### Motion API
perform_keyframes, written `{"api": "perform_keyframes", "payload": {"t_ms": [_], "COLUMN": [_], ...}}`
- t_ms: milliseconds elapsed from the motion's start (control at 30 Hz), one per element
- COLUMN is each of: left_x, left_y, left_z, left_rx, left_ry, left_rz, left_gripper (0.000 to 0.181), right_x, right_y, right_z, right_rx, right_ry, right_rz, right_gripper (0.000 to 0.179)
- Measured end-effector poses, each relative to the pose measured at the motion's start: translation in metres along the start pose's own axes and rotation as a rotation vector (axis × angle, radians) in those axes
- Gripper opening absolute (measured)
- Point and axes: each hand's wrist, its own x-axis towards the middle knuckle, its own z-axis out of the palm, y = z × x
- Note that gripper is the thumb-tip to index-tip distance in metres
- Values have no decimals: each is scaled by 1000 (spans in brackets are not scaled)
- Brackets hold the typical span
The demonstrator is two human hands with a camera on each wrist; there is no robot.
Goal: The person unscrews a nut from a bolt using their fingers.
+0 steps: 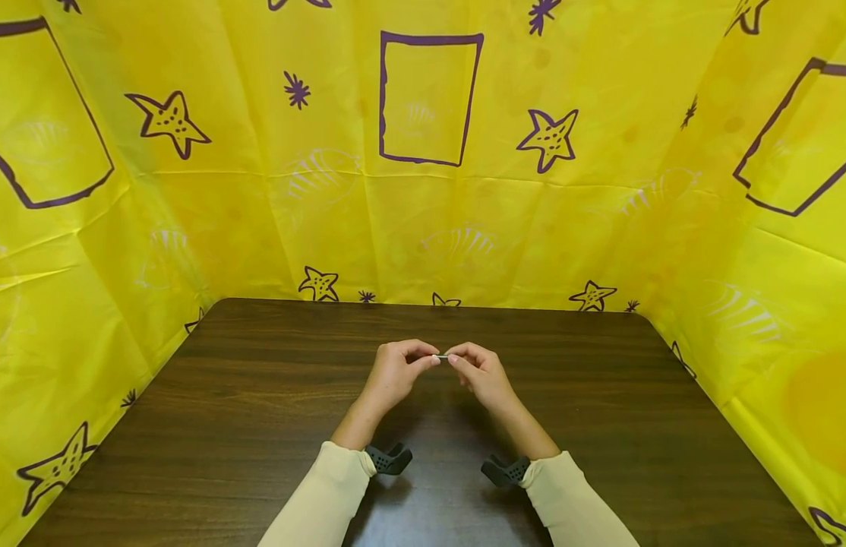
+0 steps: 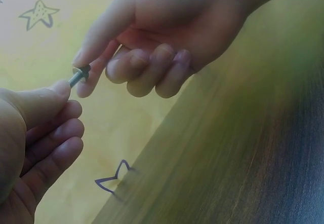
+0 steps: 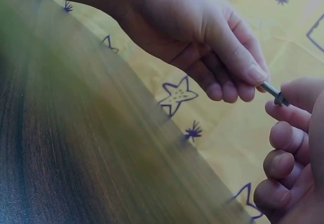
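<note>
A small metal bolt (image 1: pixel 443 356) is held in the air between both hands, over the far part of the table. My left hand (image 1: pixel 394 372) pinches one end of its shaft between thumb and index finger. At the other end, my right hand (image 1: pixel 487 376) has thumb and index finger on a wider, darker part. In the left wrist view the bolt (image 2: pixel 76 78) shows a threaded shaft and a flat, washer-like ring. The right wrist view shows the bolt (image 3: pixel 271 89) slanting from the left fingertips to the right ones. The right hand's other fingers are curled in.
A dark wood-grain table (image 1: pixel 259 425) lies beneath the hands. Yellow cloth (image 1: pixel 423 228) with starfish and shell drawings hangs behind it and along both sides. Black straps with camera mounts (image 1: pixel 389 459) sit at both wrists, beside the pale sleeves (image 1: pixel 327 486).
</note>
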Motion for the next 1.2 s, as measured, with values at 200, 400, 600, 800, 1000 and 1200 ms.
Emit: {"api": "perform_keyframes", "payload": {"t_ms": [200, 400, 600, 800, 1000, 1200], "left_x": [1, 0, 0, 1, 1, 1], "left_y": [1, 1, 2, 5, 5, 6], "left_z": [0, -1, -2, -3, -2, -2], "left_rx": [-10, -12, -20, -46, -44, -38], "left_ry": [8, 9, 10, 29, 28, 22], "left_rz": [-19, -26, -21, -3, -8, -9], "left_gripper": [6, 5, 6, 5, 6, 7], "right_x": [1, 0, 0, 2, 2, 3], "right_y": [-1, -1, -1, 0, 0, 0], "right_z": [0, 0, 0, 0, 0, -1], "right_rx": [-3, 9, 17, -1, -23, -56], "right_ry": [5, 6, 2, 11, 29, 28], "right_rz": [-15, -33, -58, -109, -143, -141], "right_gripper": [15, 14, 16, 18, 18, 24]}}
